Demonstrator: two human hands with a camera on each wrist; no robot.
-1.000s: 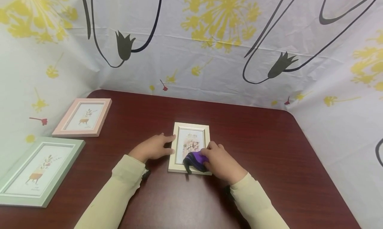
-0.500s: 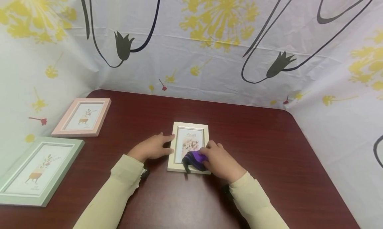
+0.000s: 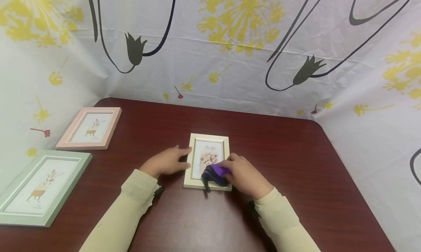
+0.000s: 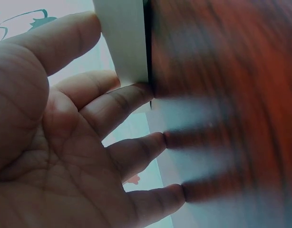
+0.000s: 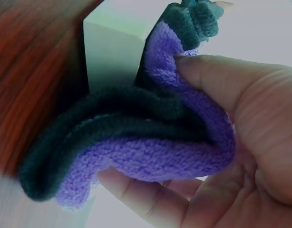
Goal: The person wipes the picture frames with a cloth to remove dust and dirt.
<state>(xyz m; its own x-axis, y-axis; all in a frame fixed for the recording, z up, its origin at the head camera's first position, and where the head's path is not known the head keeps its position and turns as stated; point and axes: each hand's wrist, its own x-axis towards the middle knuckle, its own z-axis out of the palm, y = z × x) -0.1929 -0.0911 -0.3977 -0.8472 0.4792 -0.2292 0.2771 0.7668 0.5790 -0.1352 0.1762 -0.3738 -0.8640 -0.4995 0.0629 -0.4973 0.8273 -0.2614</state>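
A cream picture frame (image 3: 188,173) with a pink-flower print lies flat on the dark red table. At its left side my left hand (image 3: 167,161) touches the edge with thumb and fingertips; in the left wrist view the fingers (image 4: 117,109) are spread and fairly straight, the lower fingertips on the table. My right hand (image 3: 245,175) pinches a folded purple and dark green cloth (image 3: 218,173) at the frame's lower right corner. The right wrist view has this plush cloth (image 5: 155,156) bent around the frame's corner (image 5: 115,42), between thumb and fingers.
On the left of the table (image 3: 289,164) lie a pink picture frame (image 3: 112,129) and a larger green picture frame (image 3: 67,191). A white sheet (image 3: 230,83) with flower patterns hangs around the back and sides.
My right hand has shifted slightly at the frame's lower right corner, moving the cloth a little with it. The left hand stays at the left edge.
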